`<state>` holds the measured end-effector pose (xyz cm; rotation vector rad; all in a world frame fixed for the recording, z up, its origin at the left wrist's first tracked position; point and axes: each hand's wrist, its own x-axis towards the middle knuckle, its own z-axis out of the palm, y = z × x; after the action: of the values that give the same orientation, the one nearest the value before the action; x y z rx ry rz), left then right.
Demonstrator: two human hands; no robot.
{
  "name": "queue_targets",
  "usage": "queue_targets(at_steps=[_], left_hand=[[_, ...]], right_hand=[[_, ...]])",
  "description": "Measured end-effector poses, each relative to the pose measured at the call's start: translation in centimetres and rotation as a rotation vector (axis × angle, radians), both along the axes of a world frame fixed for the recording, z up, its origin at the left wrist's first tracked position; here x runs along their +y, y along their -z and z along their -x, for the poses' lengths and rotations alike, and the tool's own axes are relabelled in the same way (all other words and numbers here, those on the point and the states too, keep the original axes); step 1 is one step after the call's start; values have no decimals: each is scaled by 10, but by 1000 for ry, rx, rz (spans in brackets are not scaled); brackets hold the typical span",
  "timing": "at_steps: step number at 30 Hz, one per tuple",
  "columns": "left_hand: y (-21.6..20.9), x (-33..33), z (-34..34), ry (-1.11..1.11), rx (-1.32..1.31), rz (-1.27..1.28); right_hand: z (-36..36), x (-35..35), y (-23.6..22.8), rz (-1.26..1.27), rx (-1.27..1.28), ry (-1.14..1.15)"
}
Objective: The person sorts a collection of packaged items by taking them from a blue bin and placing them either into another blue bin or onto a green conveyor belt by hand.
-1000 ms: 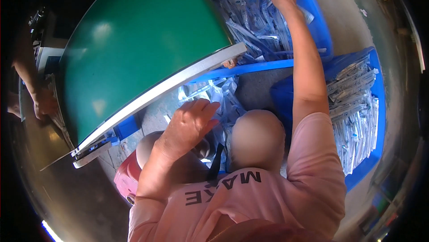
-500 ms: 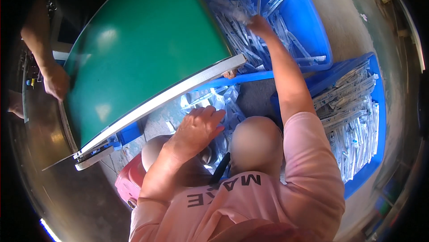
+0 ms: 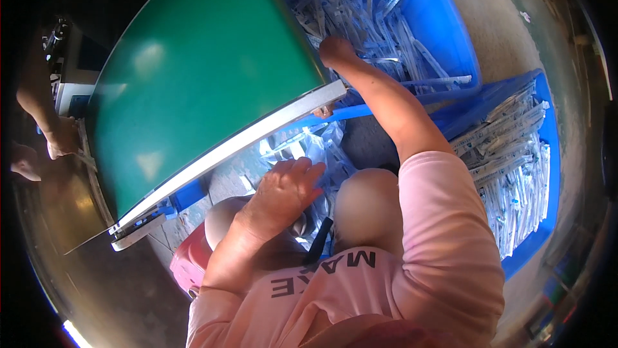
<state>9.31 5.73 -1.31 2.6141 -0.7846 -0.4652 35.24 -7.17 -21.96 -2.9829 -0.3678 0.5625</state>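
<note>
My right hand (image 3: 337, 54) is over the near left part of a blue bin (image 3: 447, 33), beside the end of a green conveyor belt (image 3: 206, 58). Its fingers point away and are hidden, so I cannot see whether they hold anything. Long, slim clear plastic packets (image 3: 402, 42) lie loosely heaped in that bin around the hand. My left hand (image 3: 286, 190) hovers above my lap, fingers loosely bent, thumb apart, nothing in it. Beneath and beyond it, clear plastic bags or wrappings (image 3: 328, 145) sit low between my knees and the belt's end.
A second blue bin (image 3: 550, 184) at the right holds stacked rows of similar packets (image 3: 515, 174). The belt's metal end bar (image 3: 238, 148) crosses in front of me. A co-worker's hand (image 3: 63, 137) is at the belt's far left side. A red stool (image 3: 191, 258) shows beneath me.
My right hand has moved left and nearer, toward the belt's end; the blurred packets by it before no longer show there. My left hand stays nearly still. The co-worker's hand has shifted left and down.
</note>
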Motion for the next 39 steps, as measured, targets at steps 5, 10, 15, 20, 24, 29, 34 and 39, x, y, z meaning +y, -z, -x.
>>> queue_targets(at_steps=[5,10,15,20,24,29,34,39], left_hand=[[-7,-8,-3,26,43,-39],[2,-9,-7,24,13,5],[3,-10,-2,62,-29,30],[0,-4,4,37,-43,45],[4,-6,5,35,-24,47],[-4,-5,7,48,-68,79],[-4,-2,8,48,-92,70],[-1,-4,7,62,-86,90]], right_hand=[[13,-1,35,-60,-176,242],[-1,-33,2,-398,128,186],[-12,-33,25,-383,112,214],[-1,-19,23,-290,86,176],[-3,-44,20,-542,202,252],[-18,-47,80,-764,339,299],[-11,-38,63,-822,113,163],[4,-38,-37,-312,-244,270]])
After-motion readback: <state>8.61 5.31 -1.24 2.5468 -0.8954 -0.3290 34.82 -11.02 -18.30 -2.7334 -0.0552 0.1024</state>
